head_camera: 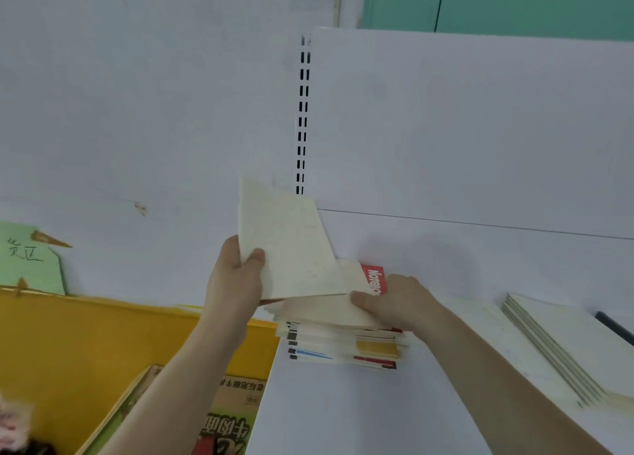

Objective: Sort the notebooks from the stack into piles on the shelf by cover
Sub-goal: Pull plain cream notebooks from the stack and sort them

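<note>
Head view puts our left hand point(236, 276) at about nine o'clock of the stack point(343, 338), fingers pinched on the lower left corner of a cream notebook point(288, 245) that is tilted up clear of the others; thumb on the face, the other fingers hidden behind. Our right hand point(394, 300) lies at three o'clock of the stack's top, thumb pressed on the next cream cover point(322, 312), the rest of the fingers curled over the far edge, so whether they hold or merely steady it we cannot tell. A red-printed cover point(374, 279) peeks out at twelve o'clock beneath that hand. The sorted pile point(562, 345) of pale notebooks sits well apart at three o'clock on the white shelf point(343, 413).

Risks as we judge them: the corner pinch is thin, and the notebook could swing or slip during the carry across; the stack sits near the shelf's nine o'clock edge above the yellow bin point(85, 334), so a nudge could send copies over; two cream covers look alike, and one could land in a wrong pile.
</note>
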